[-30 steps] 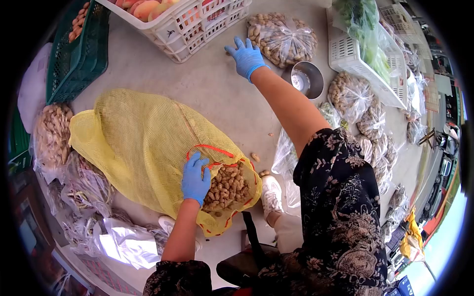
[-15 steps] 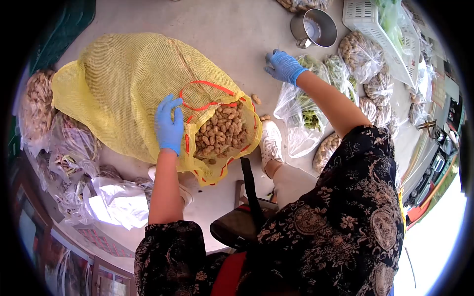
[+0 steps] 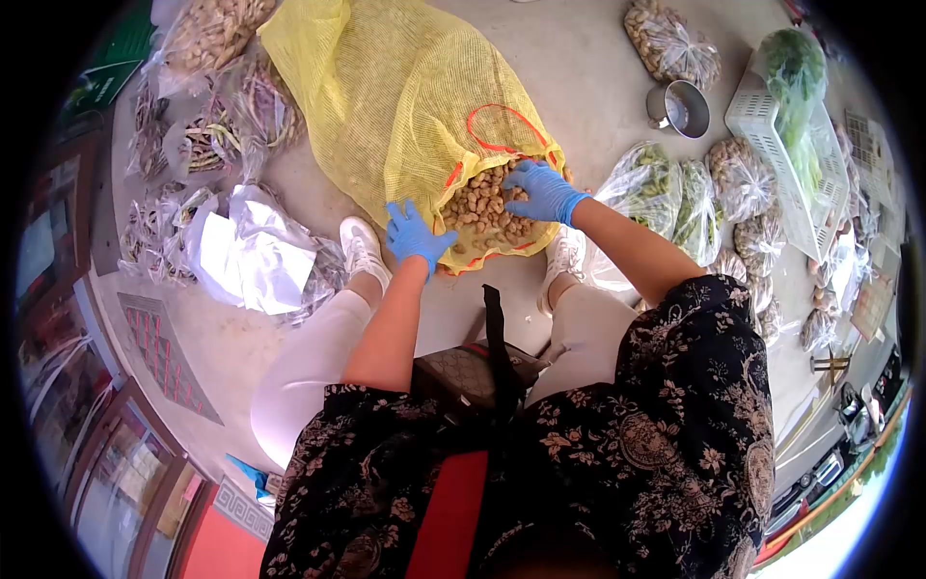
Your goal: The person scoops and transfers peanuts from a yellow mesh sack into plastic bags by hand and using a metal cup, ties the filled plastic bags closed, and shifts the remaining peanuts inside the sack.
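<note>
A large yellow mesh sack (image 3: 415, 87) lies on the floor, its red-trimmed mouth facing me. Unshelled peanuts (image 3: 482, 205) fill the opening. Both my hands wear blue gloves. My left hand (image 3: 417, 237) rests at the left edge of the mouth, fingers spread and thumb apart. At the right side of the opening, my right hand (image 3: 546, 193) reaches in over the peanuts. Its fingers are apart and slightly bent, with the tips against the nuts. Nothing shows in its grasp.
A metal pot (image 3: 679, 108) stands at the right, near a white plastic crate (image 3: 772, 121) with bagged greens. Several clear bags of peanuts (image 3: 741, 179) and green pods (image 3: 656, 193) lie beside them. More bagged produce (image 3: 253, 106) and a white bag (image 3: 253, 253) sit at the left.
My right hand has moved from beside the pot to the peanuts in the sack's mouth. My left hand has shifted to the mouth's left edge. The camera view has tilted and shifted.
</note>
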`<state>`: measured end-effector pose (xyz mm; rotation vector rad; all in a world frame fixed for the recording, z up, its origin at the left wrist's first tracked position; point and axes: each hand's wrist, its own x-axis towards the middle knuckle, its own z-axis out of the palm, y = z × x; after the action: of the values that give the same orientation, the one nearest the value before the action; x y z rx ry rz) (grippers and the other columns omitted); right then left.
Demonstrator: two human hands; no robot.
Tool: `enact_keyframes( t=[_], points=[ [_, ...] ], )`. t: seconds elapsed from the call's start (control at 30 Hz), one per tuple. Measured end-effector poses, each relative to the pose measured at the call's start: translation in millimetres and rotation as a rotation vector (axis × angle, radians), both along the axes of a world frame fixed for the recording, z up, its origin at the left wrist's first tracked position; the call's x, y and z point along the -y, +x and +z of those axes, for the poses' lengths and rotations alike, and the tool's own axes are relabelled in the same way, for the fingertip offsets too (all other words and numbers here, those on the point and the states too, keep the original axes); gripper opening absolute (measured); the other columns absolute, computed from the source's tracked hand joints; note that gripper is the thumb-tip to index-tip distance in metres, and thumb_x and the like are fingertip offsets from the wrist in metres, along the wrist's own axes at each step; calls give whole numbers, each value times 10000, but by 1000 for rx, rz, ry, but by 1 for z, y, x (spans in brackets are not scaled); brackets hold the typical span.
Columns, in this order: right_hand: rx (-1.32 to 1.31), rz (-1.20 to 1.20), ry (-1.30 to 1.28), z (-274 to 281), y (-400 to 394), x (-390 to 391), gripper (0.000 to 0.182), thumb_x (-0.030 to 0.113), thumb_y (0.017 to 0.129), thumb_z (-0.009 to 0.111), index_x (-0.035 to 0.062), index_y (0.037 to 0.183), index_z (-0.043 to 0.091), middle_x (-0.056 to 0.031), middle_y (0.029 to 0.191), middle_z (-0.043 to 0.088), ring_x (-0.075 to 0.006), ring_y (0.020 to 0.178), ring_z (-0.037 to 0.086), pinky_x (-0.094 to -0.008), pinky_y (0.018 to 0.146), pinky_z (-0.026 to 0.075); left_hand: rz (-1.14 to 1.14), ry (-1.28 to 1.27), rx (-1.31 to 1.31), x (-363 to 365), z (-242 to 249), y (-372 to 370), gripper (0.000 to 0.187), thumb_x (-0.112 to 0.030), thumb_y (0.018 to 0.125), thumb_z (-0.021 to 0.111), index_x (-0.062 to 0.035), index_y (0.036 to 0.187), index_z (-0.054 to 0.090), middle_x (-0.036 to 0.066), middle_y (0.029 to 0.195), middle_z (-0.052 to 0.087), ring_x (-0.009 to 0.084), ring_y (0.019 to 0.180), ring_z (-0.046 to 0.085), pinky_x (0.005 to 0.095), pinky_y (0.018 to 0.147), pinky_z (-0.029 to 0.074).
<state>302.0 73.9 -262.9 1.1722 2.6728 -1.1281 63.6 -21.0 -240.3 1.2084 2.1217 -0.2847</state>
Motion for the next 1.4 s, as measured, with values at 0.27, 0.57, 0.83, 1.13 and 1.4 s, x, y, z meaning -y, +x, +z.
enact_keyframes(
  t=[0.27, 0.57, 0.83, 1.13, 1.4],
  points=[
    [-28, -552, 54, -7, -69, -113, 549, 440, 790, 598, 23, 1143, 546, -219, 1115, 550, -338, 1065, 508, -397, 905, 414, 399, 644, 141, -107, -20, -179, 816, -498, 726, 642, 55, 1270, 389, 267, 1364, 280, 365, 1268, 285, 396, 1045, 250],
    [106, -579, 20, -93, -177, -302, 931, 613, 709, 590, -42, 1318, 330, -242, 1276, 439, -331, 1189, 437, -379, 976, 372, 477, 844, 61, -306, -80, -290, 1098, -478, 660, 721, 93, 1362, 98, 272, 1382, 246, 326, 1291, 266, 361, 1054, 246],
    [-166, -576, -594, -134, -207, -287, 908, 554, 741, 580, -19, 1365, 251, -223, 1356, 346, -318, 1238, 383, -393, 1001, 342, 508, 584, 1063, -296, -33, -221, 270, -155, 823, 475, 5, 994, 610, 65, 868, 637, 162, 763, 597, 293, 675, 475],
    [-413, -640, -963, 105, -226, -149, 1125, 702, 679, 548, 4, 1404, 46, -264, 1409, 180, -455, 1247, 291, -569, 962, 316, -829, 64, 901, -76, 216, -101, 255, -179, 688, 523, -10, 870, 582, 190, 780, 587, 349, 735, 574, 427, 639, 443],
    [686, 120, 44, 198, -233, 15, 695, 484, 634, 680, 71, 1178, 552, -214, 1275, 449, -326, 1189, 437, -423, 951, 371, -880, 49, 818, 103, 329, -39, 260, -185, 685, 513, -24, 872, 597, 195, 821, 596, 366, 768, 572, 453, 668, 437]
  ],
)
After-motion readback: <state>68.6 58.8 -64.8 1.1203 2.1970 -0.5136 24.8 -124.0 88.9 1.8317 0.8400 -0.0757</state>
